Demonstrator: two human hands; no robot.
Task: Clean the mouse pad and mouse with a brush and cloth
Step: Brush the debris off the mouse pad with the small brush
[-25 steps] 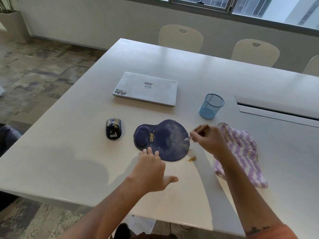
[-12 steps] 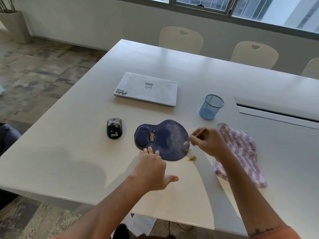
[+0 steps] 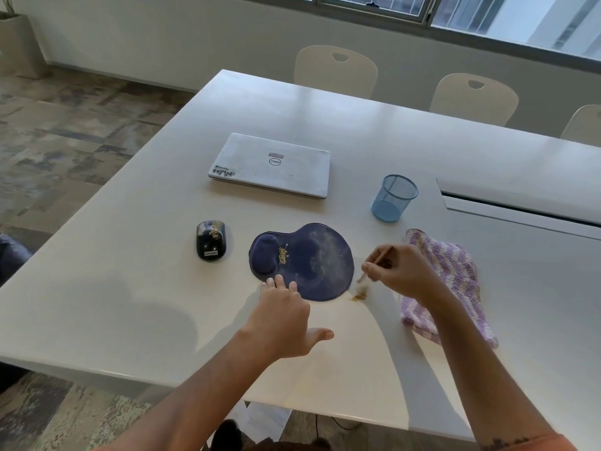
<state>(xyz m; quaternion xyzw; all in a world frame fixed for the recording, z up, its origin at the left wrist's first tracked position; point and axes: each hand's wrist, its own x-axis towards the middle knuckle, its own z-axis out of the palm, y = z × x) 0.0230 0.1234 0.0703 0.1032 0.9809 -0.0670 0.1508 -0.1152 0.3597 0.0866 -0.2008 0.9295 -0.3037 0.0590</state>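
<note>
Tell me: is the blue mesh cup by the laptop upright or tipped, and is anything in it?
Upright and empty. The blue mesh cup stands on its base on the white table, rim up, and nothing shows inside.

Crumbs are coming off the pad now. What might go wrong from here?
1. The swept crumb pile sits on the table right beside the mouse pad; a back stroke of the brush may drag it back on.
2. The left hand only presses the pad's near edge, so it may slide.
3. Crumbs on the mouse may scatter.
</note>
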